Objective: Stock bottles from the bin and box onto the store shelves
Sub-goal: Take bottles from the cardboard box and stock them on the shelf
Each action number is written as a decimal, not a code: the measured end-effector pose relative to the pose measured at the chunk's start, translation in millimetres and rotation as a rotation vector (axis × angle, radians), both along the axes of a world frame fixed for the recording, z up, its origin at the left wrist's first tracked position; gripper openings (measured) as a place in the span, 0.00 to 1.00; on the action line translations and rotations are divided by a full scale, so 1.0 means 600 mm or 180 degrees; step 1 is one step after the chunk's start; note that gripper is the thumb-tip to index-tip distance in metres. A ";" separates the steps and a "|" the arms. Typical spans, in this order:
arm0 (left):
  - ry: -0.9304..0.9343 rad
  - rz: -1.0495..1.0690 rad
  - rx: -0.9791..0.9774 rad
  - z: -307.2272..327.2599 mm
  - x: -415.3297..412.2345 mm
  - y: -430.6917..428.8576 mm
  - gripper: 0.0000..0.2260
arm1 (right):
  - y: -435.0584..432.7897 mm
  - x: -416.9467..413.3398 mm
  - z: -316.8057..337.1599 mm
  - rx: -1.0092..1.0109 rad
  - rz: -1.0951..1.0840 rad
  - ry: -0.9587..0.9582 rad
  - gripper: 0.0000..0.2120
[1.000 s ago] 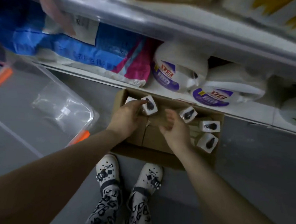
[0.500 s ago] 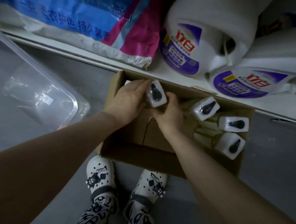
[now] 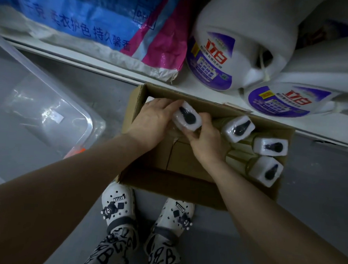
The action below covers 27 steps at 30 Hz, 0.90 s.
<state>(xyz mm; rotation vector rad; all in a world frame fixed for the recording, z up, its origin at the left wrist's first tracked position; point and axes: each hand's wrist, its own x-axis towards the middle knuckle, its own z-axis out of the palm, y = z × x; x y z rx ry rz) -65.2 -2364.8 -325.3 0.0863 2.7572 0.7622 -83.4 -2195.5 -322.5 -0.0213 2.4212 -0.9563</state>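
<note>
Head view: near the box (image 3: 186, 185)'s far left corner the bottle (image 3: 187, 117) stands roughly upright, cap up. The grip is closed on it from both sides: left hand (image 3: 149, 120) wraps its left flank, right hand (image 3: 207, 141) pinches its right. Straight up looks the way out. Three more bottles (image 3: 237, 128) lean along the box's right wall. Beyond the box, the shelf (image 3: 111, 71) looks crowded with jugs (image 3: 223, 53).

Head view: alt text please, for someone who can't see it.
Left hand and right hand grip a white-capped clear bottle in the open brown cardboard box on the floor. Three similar bottles stand along its right side; a clear plastic bin lies left.
</note>
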 end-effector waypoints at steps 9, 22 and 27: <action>-0.0820 0.0587 0.1414 0.151 0.039 0.010 0.24 | 0.056 0.013 0.148 -0.0750 -0.0231 -0.1028 0.18; -0.0904 0.0636 0.1631 0.502 0.059 -0.009 0.28 | 0.046 0.023 0.497 -0.1424 -0.0540 -0.1212 0.17; -0.0827 0.0957 0.2011 0.637 0.060 -0.009 0.25 | 0.030 0.023 0.643 -0.1580 -0.0572 -0.0945 0.16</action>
